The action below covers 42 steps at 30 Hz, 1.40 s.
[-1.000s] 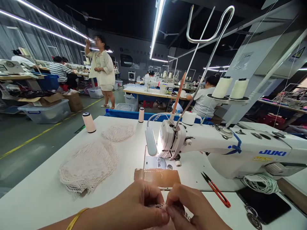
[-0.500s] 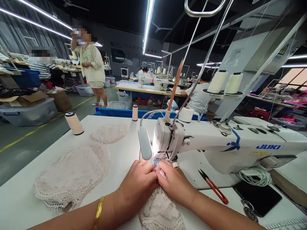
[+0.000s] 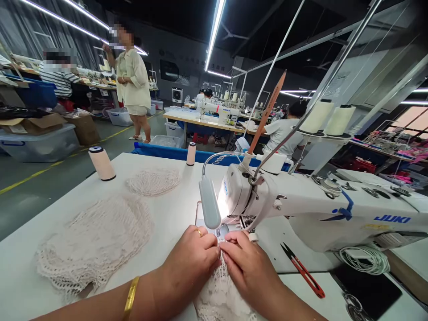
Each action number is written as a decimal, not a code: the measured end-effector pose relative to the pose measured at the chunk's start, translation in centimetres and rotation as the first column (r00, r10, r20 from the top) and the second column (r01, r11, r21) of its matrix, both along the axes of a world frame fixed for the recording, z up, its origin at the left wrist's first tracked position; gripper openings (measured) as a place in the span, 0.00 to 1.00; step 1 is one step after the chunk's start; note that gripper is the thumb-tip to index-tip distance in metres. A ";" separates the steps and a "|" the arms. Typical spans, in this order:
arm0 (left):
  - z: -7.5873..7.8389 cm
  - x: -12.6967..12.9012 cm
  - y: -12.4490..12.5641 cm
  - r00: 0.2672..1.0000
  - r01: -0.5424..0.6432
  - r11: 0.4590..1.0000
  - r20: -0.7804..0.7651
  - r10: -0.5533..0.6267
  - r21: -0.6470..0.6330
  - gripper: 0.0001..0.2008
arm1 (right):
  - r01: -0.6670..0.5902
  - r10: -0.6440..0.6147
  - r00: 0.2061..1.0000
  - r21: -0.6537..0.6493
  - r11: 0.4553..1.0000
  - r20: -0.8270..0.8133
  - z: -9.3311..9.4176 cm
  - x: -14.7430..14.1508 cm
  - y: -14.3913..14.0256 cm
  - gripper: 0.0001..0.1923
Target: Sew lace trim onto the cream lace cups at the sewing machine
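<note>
A piece of white lace (image 3: 220, 292) lies on the near table edge, running up under the sewing machine (image 3: 301, 207). The left hand (image 3: 190, 263) and right hand (image 3: 249, 267) press together, fingertips pinching it. Red snips (image 3: 302, 269) lie just right; lace piles (image 3: 93, 243) left.

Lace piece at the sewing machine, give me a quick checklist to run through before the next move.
1. Both hands on lace piece: ok, left hand and right hand press it flat.
2. Work lamp lit: ok.
3. Lace edge under presser foot: cannot tell, fingers hide it.
4. Fingertips clear of needle: cannot tell.
5. Red snips clear of the lace: ok, lying to the right.
</note>
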State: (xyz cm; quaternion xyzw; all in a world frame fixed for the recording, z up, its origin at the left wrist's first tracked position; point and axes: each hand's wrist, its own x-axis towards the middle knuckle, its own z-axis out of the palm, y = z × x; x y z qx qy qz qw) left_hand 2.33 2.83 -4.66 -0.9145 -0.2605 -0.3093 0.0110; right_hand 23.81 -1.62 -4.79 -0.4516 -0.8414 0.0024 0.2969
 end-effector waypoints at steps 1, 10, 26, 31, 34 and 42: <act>-0.1 0.0 0.0 1.000 0.002 1.000 -0.002 -0.002 -0.001 0.09 | -0.006 0.006 1.000 -0.002 1.000 0.003 0.1 -0.1 0.1 0.14; 0.3 -0.3 -0.1 0.996 -0.044 0.998 -0.074 0.041 -0.041 0.06 | 0.019 -0.021 0.998 0.034 0.999 0.067 0.2 0.2 1.0 0.16; 0.9 -0.1 -0.1 0.991 -0.087 0.996 -0.108 0.084 -0.031 0.08 | 0.076 -0.075 0.995 -0.015 0.997 0.061 0.1 0.4 1.6 0.15; -0.2 0.1 0.0 0.992 -0.105 0.994 -0.063 0.105 -0.009 0.07 | 0.064 -0.062 0.996 -0.031 0.997 0.057 0.0 0.6 1.7 0.14; 0.3 0.0 -0.1 0.989 -0.103 0.995 -0.109 0.101 -0.012 0.07 | 0.061 -0.061 0.997 -0.017 0.998 0.048 -0.2 0.8 1.7 0.13; -0.9 0.0 0.0 0.997 -0.072 0.997 -0.005 0.072 0.008 0.07 | -0.041 0.041 0.999 -0.012 0.999 0.011 -0.4 0.8 1.3 0.13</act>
